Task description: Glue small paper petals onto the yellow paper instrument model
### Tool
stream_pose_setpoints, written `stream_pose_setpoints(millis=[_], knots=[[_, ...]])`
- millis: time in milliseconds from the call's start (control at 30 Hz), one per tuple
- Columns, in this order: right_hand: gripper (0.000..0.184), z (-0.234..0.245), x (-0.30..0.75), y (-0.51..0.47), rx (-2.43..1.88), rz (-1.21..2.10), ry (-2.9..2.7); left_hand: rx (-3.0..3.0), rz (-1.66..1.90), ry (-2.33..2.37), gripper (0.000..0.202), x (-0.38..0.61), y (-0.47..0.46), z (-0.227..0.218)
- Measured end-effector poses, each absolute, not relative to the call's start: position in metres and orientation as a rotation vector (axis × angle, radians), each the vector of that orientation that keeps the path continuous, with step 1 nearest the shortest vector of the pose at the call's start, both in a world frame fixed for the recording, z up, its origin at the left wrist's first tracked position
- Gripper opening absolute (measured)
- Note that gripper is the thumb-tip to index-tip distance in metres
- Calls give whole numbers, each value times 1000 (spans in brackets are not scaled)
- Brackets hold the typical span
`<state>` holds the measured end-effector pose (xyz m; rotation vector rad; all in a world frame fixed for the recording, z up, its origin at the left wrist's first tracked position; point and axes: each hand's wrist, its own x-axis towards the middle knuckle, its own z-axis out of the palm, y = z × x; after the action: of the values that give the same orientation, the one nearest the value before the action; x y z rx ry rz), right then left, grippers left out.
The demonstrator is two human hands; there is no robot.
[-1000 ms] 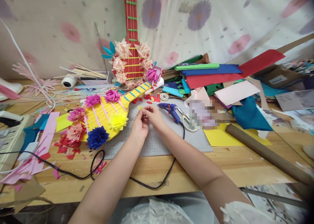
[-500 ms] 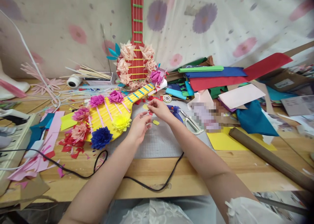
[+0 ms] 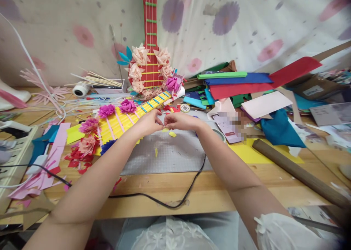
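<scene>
My left hand [image 3: 150, 121] and my right hand [image 3: 179, 121] meet above the grey cutting mat [image 3: 175, 158], fingertips pinched close together. Whatever lies between the fingers is too small to make out. Yellow paper scraps [image 3: 172, 134] lie on the mat just below. To the left lies a yellow paper guitar [image 3: 120, 125] with pink strips and paper flowers. My left forearm covers part of its body and most of its blue paper flower [image 3: 108, 146]. My right arm partly hides a pair of scissors [image 3: 220, 135].
A red paper guitar [image 3: 150, 72] with peach flowers stands against the curtain. A phone [image 3: 226, 129], yellow sheet [image 3: 244, 153], brown roll [image 3: 296, 173] and coloured paper are on the right. A black cable [image 3: 175, 206] crosses the front; pink scraps [image 3: 41, 177] lie left.
My left hand has moved up and its forearm now covers the guitar's lower flowers. My right hand has turned inward. Another yellow scrap shows on the mat, and the phone screen is visible.
</scene>
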<state>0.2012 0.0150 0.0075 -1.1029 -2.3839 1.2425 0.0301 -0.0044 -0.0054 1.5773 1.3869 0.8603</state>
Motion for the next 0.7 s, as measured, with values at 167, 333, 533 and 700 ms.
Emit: stream_pose_setpoints(millis=[167, 333, 533, 700], knots=[[3, -1, 201, 18, -1037, 1282, -2312, 1518, 870, 1353, 44, 33, -2, -7], [20, -25, 194, 20, -981, 1191, -1749, 1393, 998, 1358, 44, 26, 9, -16], [37, -42, 174, 16, -974, 1413, -1295, 1327, 1092, 1410, 39, 21, 7, -9], [30, -38, 157, 29, -972, 1307, -1271, 1236, 1140, 1367, 36, 9, 5, 16]])
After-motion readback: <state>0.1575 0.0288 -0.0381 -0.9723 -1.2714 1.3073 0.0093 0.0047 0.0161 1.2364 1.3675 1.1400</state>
